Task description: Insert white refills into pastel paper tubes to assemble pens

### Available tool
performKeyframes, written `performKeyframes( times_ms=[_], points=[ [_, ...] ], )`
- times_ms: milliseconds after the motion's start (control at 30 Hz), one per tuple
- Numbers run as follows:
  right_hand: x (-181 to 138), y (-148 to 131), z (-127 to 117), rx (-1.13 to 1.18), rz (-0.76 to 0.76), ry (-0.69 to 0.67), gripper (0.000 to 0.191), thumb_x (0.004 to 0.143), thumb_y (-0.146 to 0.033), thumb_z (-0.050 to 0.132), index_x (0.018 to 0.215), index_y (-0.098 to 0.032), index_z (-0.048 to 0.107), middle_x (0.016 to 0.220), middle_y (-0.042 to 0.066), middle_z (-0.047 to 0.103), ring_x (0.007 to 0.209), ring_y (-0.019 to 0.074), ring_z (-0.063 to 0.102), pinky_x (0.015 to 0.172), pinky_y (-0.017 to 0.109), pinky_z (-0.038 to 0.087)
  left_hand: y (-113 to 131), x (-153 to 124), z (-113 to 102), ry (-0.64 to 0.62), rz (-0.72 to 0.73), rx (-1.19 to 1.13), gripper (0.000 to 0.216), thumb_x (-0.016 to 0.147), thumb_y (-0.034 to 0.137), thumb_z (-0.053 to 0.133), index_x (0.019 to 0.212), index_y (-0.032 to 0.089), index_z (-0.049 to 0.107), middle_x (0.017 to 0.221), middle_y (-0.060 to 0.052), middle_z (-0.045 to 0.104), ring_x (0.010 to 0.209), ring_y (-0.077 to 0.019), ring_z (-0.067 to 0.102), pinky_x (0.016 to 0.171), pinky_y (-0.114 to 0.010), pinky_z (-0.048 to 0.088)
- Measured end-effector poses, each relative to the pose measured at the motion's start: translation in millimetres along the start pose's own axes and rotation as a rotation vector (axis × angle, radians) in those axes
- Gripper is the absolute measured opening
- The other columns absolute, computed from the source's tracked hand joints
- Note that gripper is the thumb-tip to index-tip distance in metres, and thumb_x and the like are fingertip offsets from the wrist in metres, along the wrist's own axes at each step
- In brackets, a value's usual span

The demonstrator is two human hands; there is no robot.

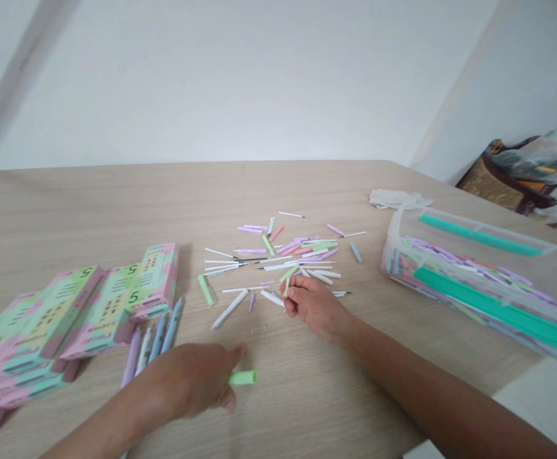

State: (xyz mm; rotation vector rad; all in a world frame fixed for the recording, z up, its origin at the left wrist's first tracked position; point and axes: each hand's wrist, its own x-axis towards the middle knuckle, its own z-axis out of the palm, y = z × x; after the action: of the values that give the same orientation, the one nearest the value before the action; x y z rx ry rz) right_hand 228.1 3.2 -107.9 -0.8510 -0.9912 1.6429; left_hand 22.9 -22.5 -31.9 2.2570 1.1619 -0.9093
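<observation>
My left hand (190,382) rests low on the wooden table (116,210), fingers curled around a light green pen barrel (243,377) whose end sticks out to the right. My right hand (310,303) reaches into a scattered pile of pastel pen parts (288,255) and pinches a small green and white piece (287,285) at its near edge. White refills, pink, purple and green caps and barrels lie loose around it. Several assembled pastel pens (157,338) lie side by side just left of my left hand.
Pastel pink and green pen boxes (68,319) are fanned out at the left. A clear plastic bin (489,280) with teal handles, full of pen parts, sits at the right. A crumpled white plastic bag (396,199) lies behind it. A chair with bags (527,169) stands beyond the table.
</observation>
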Motion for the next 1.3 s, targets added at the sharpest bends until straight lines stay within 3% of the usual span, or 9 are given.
performKeyframes(
  times_ms=[167,600,833,1300],
  points=[
    [-0.6,-0.3,-1.0,0.030,0.016,-0.036,0.015,0.071,-0.028,0.061,0.077,-0.016,0.054,0.071,0.000,0.059,0.053,0.0089,0.051,0.052,0.025,0.039,-1.2,2.0,0.5,-0.018,-0.007,-0.002,0.063,0.076,0.028,0.057,0.136,0.019,0.038,0.105,-0.017,0.066,0.095,-0.0325,0.062,0.076,-0.042,0.049],
    [-0.1,2.2,-1.4,-0.034,-0.072,-0.009,0.022,0.074,-0.029,0.060,0.090,-0.019,0.049,0.068,-0.002,0.059,0.050,0.0088,0.052,0.049,0.024,0.041,-2.0,2.9,2.8,-0.013,0.000,-0.002,0.063,0.076,0.027,0.057,0.135,0.017,0.038,0.103,-0.018,0.067,0.092,-0.0339,0.063,0.074,-0.044,0.050],
    [0.5,6.0,-6.5,-0.087,-0.175,-0.098,0.040,0.081,-0.026,0.056,0.118,-0.025,0.042,0.072,-0.003,0.059,0.052,0.0095,0.054,0.051,0.025,0.043,-2.3,2.3,3.9,0.002,-0.002,-0.012,0.061,0.076,0.028,0.057,0.134,0.020,0.039,0.105,-0.017,0.066,0.095,-0.0338,0.062,0.076,-0.044,0.049],
    [-0.6,3.5,-6.5,-0.090,-0.165,-0.074,0.029,0.080,-0.025,0.055,0.108,-0.022,0.048,0.069,-0.003,0.056,0.049,0.0080,0.050,0.047,0.022,0.040,-1.2,0.2,3.4,0.032,0.017,-0.031,0.059,0.076,0.026,0.057,0.133,0.016,0.042,0.104,-0.018,0.066,0.094,-0.0345,0.062,0.077,-0.045,0.049]
  ],
)
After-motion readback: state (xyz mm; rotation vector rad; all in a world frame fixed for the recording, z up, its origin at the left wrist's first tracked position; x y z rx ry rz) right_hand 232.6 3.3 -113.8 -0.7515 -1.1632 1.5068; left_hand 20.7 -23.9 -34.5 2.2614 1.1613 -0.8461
